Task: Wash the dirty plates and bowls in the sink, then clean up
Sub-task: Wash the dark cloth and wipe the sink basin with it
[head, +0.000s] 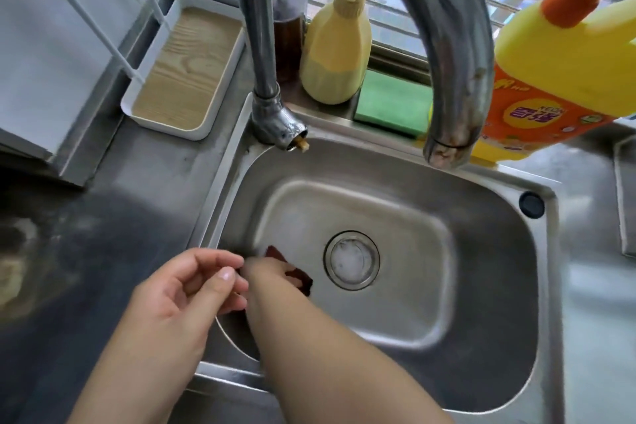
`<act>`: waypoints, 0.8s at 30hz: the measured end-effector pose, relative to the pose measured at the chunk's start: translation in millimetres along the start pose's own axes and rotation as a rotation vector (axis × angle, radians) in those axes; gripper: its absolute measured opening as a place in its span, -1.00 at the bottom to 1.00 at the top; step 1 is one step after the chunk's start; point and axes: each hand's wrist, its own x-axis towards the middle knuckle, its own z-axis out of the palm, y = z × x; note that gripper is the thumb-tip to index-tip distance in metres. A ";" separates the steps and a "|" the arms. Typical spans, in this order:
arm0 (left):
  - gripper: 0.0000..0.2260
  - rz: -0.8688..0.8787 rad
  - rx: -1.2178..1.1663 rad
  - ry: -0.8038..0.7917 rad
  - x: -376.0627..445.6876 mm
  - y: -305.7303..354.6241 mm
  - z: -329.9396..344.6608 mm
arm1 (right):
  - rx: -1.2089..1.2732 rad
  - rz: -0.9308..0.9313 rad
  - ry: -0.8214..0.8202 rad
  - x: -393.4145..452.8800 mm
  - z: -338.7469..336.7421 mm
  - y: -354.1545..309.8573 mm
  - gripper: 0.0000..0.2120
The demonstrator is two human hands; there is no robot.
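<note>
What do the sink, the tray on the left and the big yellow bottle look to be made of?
The sink looks like brushed stainless steel: grey, with soft streaky reflections. The tray seems to have a matte white rim, plastic or coated metal, around a base with wood-grain lines; real wood or print, I cannot tell. The yellow detergent bottle looks like glossy moulded plastic with a printed orange label.

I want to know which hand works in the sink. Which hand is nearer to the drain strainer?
Right. The right hand is inside the sink, on a dark red-brown piece just left of the drain strainer. The left hand is farther left, at the sink's rim.
</note>
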 end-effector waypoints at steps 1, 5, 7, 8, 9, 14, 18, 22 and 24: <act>-0.81 -0.004 -0.005 0.002 -0.4 -0.9 -1.7 | 0.051 -0.025 -0.097 -15.3 -1.1 -13.3 -0.26; -0.75 0.028 -0.031 0.010 -1.3 3.8 -9.8 | 0.126 -0.324 -0.076 -81.1 -31.9 -59.5 -0.41; -0.84 0.055 -0.038 -0.007 0.1 7.2 -12.4 | -0.157 -0.547 0.072 -86.3 -62.0 -68.5 -0.37; -0.87 0.063 -0.027 -0.013 0.8 7.4 -12.7 | -0.338 -0.645 0.125 -78.3 -75.1 -72.4 -0.33; -0.86 0.067 -0.025 -0.019 0.6 7.3 -12.7 | -0.515 -0.719 0.131 -75.0 -85.8 -80.1 -0.27; -0.78 0.077 -0.013 -0.045 -2.6 4.5 -12.2 | -1.144 -0.658 -0.167 -44.8 -71.2 -75.2 -0.18; -0.87 0.097 -0.007 -0.016 -1.6 -1.5 -18.4 | -1.116 -0.849 -0.147 -44.6 -75.8 -53.5 -0.42; -0.89 0.098 -0.006 -0.007 -3.7 -6.0 -16.3 | -1.323 -0.874 -0.153 -24.5 -79.1 -34.0 -0.15; -0.80 0.093 -0.014 -0.002 -3.8 -7.1 -15.9 | -1.424 -0.953 -0.199 -22.2 -76.5 -12.1 -0.21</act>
